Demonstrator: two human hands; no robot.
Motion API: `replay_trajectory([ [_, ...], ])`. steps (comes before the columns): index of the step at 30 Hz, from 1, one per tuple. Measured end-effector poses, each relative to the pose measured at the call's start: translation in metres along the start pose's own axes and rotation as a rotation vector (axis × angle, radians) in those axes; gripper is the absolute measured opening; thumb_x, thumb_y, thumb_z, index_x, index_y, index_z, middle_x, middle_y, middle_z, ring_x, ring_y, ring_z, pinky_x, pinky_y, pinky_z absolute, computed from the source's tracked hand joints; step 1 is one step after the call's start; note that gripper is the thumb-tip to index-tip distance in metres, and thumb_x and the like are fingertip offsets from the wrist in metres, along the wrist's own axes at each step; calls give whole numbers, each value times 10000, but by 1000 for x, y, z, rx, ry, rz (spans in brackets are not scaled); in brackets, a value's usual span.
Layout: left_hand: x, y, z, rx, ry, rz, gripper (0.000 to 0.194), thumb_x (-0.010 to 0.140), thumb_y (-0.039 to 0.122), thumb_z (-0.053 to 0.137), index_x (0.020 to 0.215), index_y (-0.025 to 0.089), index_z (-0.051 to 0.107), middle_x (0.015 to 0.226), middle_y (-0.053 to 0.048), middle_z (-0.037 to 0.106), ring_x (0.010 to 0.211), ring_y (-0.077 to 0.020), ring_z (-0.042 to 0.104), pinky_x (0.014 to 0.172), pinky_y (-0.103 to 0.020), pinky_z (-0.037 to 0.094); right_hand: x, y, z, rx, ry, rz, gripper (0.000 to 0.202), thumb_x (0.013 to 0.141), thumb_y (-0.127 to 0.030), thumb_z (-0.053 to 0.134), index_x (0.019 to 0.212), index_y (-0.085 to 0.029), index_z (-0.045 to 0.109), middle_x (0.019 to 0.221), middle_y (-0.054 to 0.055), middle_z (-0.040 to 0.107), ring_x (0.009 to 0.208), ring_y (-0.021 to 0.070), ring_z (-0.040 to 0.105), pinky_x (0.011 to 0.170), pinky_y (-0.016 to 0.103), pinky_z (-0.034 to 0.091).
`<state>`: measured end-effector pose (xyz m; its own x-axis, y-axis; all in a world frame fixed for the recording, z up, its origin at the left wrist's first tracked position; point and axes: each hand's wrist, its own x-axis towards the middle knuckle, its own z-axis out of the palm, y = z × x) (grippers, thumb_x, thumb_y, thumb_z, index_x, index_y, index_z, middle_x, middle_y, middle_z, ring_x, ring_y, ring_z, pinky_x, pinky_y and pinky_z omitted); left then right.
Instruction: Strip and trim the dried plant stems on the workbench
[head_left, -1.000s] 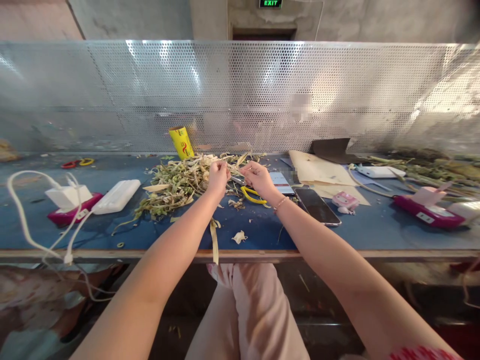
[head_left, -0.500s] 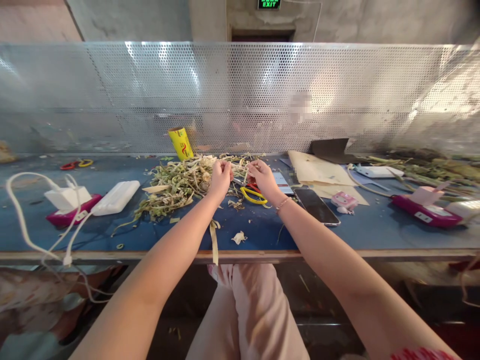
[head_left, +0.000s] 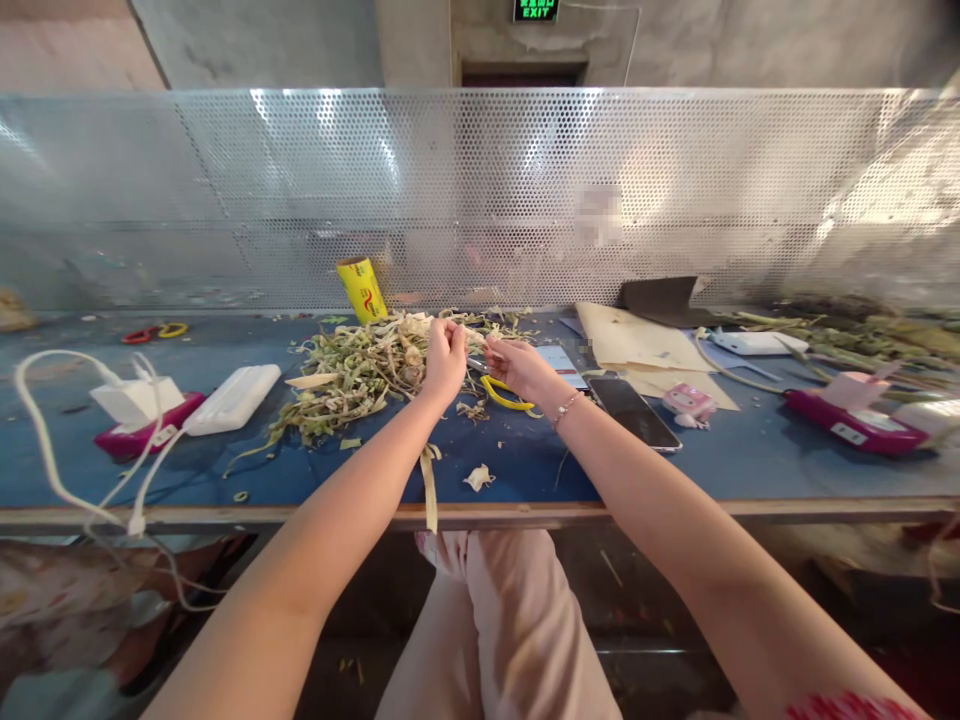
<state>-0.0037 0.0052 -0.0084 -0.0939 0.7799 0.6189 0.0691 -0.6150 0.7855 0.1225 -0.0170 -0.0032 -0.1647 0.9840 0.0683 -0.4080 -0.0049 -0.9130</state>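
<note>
My left hand is closed at the right side of a heap of dried green and pale plant strips. My right hand faces it a short way to the right, its fingers pinched together. A thin pale bit shows between the two hands, too small to make out. Just below my right hand lies a yellow scissor handle on the blue table. Near the table's front, a pale scrap lies below my hands, and a long flat strip hangs over the edge.
A yellow tube stands behind the heap. To the right lie a dark phone, brown paper, a pink case and a power strip. A white power bank with cables and red-yellow scissors are at left.
My right hand has shifted slightly left and turned, its fingers now nearer my left hand. My left hand has moved slightly right.
</note>
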Motion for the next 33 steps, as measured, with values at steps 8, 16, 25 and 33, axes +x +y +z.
replay_trajectory([
  [8, -6, 17, 6, -207, -160, -213, 259, 733, 364, 586, 711, 190, 396, 511, 67, 404, 438, -57, 391, 469, -212, 313, 5, 3, -5, -19, -10, -194, 294, 540, -333, 738, 656, -173, 520, 583, -68, 479, 520, 33, 427, 477, 181, 348],
  [16, -6, 14, 4, -284, -156, -246, 195, 668, 313, 633, 643, 148, 532, 538, 33, 499, 444, -41, 410, 462, -197, 322, 7, 4, -3, 66, -21, -200, 250, 555, -287, 744, 666, -157, 561, 604, -57, 516, 524, 21, 435, 466, 159, 352],
  [25, -5, 11, 3, -34, -168, -23, 128, 705, 302, 594, 709, 174, 586, 516, 37, 493, 440, -68, 416, 453, -215, 329, 5, 0, -2, 218, -13, 42, 117, 669, -211, 685, 661, -162, 580, 558, -48, 541, 497, 27, 462, 475, 139, 422],
  [33, -9, 15, 2, 170, -167, 91, 114, 742, 268, 532, 676, 179, 506, 588, 23, 528, 545, -91, 473, 549, -228, 370, 1, 4, 1, 73, -22, -113, 302, 626, -340, 701, 619, -190, 439, 491, -87, 435, 441, 22, 397, 426, 143, 337],
])
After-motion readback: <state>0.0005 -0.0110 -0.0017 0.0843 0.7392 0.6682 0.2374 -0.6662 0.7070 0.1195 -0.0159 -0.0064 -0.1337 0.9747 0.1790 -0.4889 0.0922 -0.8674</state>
